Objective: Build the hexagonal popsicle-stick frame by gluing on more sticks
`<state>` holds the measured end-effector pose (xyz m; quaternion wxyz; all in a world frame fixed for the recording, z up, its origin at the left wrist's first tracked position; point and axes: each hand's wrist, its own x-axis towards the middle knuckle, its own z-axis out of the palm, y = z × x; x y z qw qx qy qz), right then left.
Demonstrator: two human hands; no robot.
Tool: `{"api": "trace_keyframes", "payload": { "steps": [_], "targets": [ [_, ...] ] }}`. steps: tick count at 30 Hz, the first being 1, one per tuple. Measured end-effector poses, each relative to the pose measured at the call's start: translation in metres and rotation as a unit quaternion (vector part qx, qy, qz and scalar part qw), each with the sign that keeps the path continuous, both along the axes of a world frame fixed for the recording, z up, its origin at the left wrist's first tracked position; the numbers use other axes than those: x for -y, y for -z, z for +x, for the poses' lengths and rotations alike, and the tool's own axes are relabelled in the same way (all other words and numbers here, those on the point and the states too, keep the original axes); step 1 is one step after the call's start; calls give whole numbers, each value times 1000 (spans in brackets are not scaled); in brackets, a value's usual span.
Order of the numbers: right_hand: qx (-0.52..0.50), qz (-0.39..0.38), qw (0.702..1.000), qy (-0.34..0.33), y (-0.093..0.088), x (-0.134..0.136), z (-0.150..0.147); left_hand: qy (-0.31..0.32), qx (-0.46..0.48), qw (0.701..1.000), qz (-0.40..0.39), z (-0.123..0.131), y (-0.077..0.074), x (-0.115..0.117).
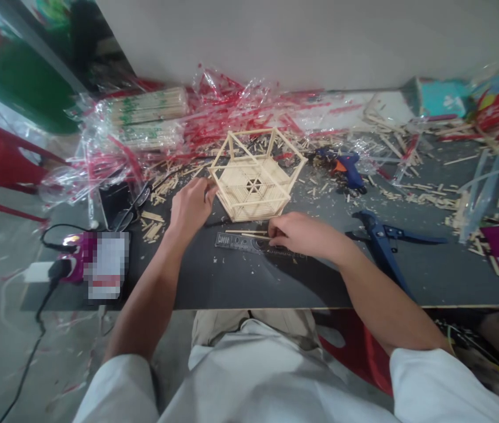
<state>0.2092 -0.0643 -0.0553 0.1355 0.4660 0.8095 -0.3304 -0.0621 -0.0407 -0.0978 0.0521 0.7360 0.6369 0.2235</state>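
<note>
Left hand [193, 205] curls at the left corner of a hexagonal stick frame [237, 179], its grip unclear. That frame, mid-tabletop [231, 288], looks light and stiff but fragile at its joints, best held by the layered base. Behind, clear plastic packets [152, 135] contain bundled sticks [143, 107]. Nearer, over a transparent ruler [226, 241], the right hand [297, 233] pinches a thin stick [255, 236]

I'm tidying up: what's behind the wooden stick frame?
Red and clear plastic wrapping, with packaged sticks toward the left. Anything low down directly behind the slatted frame is covered.
</note>
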Motion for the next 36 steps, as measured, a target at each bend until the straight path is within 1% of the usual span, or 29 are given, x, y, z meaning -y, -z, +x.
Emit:
{"api": "trace_keyframes", "payload": {
  "steps": [2,4,7,9,10,13,15,16,18,19,21,23,25,27,29,31,34,36],
  "targets": [
    [-6,-8,1000,18,3,2,-2,2,11,1000,11,2,-3,3],
    [-4,-9,1000,14,5,4,-6,-9,20,1000,21,4,-5,5],
    [23,27,999,-39,1,11,-10,-74,26,996,33,5,-6,7],
    [29,59,995,-74,-8,16,-7,-111,40,992,43,5,-5,7],
    [20,72,994,-84,-15,18,-2,-115,53,991,47,4,-4,6],
    [-53,89,991,-82,-39,14,24,-91,109,989,51,3,-3,6],
    [-107,106,987,-61,-56,2,46,-68,135,987,55,5,-4,6],
    [-121,127,983,-47,-62,-6,56,-63,138,987,60,6,-4,7],
    [-139,197,970,-8,-71,-26,72,-70,130,986,74,9,-6,8],
    [-149,233,961,13,-72,-36,76,-80,124,986,81,10,-7,9],
    [-175,283,941,54,-68,-55,76,-100,123,983,94,12,-8,10],
    [-207,305,926,82,-59,-71,70,-105,133,980,108,12,-9,10],
    [-229,309,920,80,-48,-81,61,-101,141,976,131,11,-12,10],
    [-231,309,921,54,-40,-87,55,-95,142,972,160,11,-19,9],
    [-228,314,921,33,-36,-89,53,-80,133,970,187,13,-31,9],
    [-230,320,919,31,-34,-90,54,-43,116,972,198,20,-47,7],
    [-238,319,916,45,-33,-89,55,23,99,981,167,36,-70,1],
    [-239,318,916,52,-32,-89,55,62,92,983,148,49,-82,-7]
  ]
}}
